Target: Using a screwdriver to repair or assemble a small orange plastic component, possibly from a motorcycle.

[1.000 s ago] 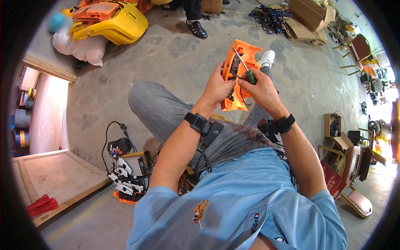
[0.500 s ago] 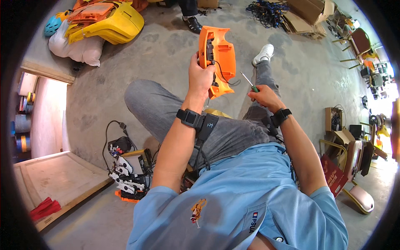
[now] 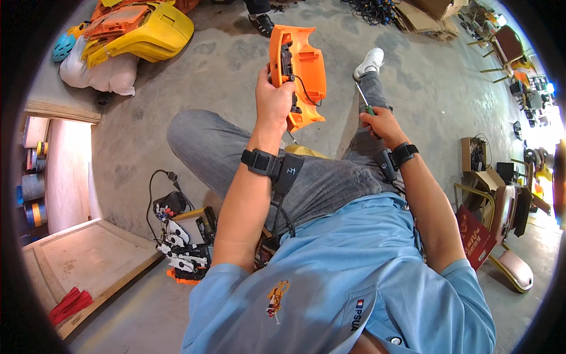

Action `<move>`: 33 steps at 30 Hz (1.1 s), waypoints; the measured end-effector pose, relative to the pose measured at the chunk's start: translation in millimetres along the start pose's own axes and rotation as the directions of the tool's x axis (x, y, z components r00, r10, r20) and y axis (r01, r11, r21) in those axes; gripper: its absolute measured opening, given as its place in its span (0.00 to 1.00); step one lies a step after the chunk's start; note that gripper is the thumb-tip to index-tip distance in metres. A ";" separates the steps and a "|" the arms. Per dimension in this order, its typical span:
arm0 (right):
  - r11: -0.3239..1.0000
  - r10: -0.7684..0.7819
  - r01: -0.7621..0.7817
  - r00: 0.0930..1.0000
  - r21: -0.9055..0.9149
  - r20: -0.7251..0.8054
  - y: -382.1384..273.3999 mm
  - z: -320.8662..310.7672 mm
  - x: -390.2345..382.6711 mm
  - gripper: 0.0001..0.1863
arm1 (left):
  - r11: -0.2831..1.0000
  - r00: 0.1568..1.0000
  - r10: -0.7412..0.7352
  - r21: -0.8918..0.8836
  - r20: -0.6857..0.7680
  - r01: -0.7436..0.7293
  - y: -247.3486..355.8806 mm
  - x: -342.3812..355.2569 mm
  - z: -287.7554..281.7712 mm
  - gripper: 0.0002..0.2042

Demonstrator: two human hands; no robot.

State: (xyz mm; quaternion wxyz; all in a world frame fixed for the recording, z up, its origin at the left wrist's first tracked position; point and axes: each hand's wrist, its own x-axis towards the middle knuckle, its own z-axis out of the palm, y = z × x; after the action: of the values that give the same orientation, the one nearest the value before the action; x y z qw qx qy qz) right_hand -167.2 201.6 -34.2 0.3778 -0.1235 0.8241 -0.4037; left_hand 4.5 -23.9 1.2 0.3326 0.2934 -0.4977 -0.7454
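My left hand (image 3: 275, 101) grips an orange plastic shell (image 3: 311, 76) by its left side and holds it up in front of me. Black fittings (image 3: 287, 62) run along the shell's inner left edge, and a thin black cable (image 3: 305, 89) loops across its hollow. To the right, above my outstretched leg, my right hand (image 3: 382, 123) is closed around the green handle of a screwdriver (image 3: 361, 94). Its metal shaft points up and slightly left, apart from the shell. Behind my left wrist, part of a yellow object (image 3: 305, 151) shows between my legs.
White and black mechanical parts (image 3: 181, 251) with a cable lie on the floor at my left, beside a wooden panel (image 3: 88, 253). Yellow shells (image 3: 159, 35) rest on a white sack at the far left. Chairs (image 3: 508, 48) and boxes line the right. Another person's shoe (image 3: 262, 23) stands ahead.
The screwdriver has swung more upright as my right hand moved slightly right and up. My left hand still holds the shell, which sits a little higher and further left in view.
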 end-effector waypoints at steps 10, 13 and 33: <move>0.993 -0.111 0.111 0.993 0.033 0.023 -24.4 0.7 -23.9 0.12 | 0.996 0.999 -0.031 -0.079 0.030 0.033 -1.8 1.9 -1.9 0.21; 0.978 -0.207 0.207 0.977 0.001 0.053 -41.9 -2.2 -44.9 0.18 | 0.983 0.991 -0.095 -0.149 0.097 0.109 0.4 1.4 -3.1 0.19; 0.822 -0.454 0.499 0.865 -0.274 0.214 -71.6 -0.9 -111.4 0.21 | 0.934 0.929 -0.126 -0.274 0.347 0.229 6.4 -3.4 0.7 0.24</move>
State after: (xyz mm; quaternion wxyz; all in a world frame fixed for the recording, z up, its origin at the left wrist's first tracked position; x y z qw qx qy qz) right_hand -98.9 212.7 78.8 0.2958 -0.4132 0.7928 -0.3366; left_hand 7.4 -22.7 7.8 0.2186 0.1555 -0.3935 -0.8793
